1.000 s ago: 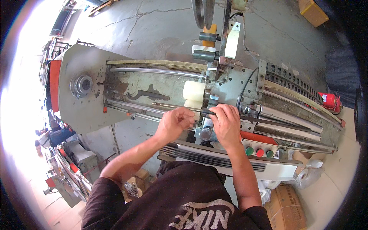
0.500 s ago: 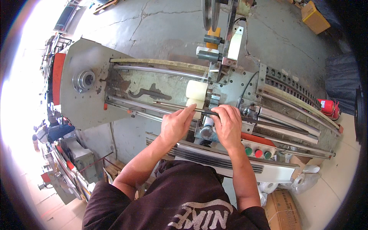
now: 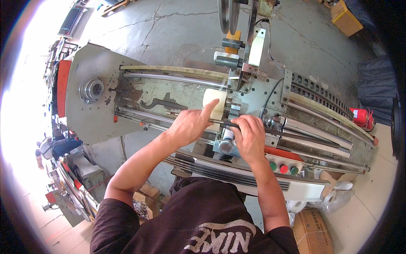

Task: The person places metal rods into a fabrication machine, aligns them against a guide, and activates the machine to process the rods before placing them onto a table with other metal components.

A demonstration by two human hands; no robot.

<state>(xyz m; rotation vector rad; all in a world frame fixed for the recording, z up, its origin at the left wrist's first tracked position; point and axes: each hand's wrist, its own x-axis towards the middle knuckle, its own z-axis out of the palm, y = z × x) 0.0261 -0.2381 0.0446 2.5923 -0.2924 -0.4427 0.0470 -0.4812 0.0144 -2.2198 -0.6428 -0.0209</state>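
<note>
My right hand is closed around a long dark rod, which runs sideways across a machine bed. My left hand lies over the thinner metal end of the rod, with its other fingers curled at it and partly hidden. One finger stretches up and touches a cream cylindrical roller. The rod's tip shows beyond the left hand. Just below the rod, between my hands, is a round metal knob.
A hook-shaped dark wrench lies on the bed between metal rails. At left stands an end plate with a round chuck. A red box with push buttons is near my right forearm. A fire extinguisher stands far right.
My left hand has shifted left, and one finger now reaches up from the rod onto the cream roller. The right hand keeps its grip, nearly still.
</note>
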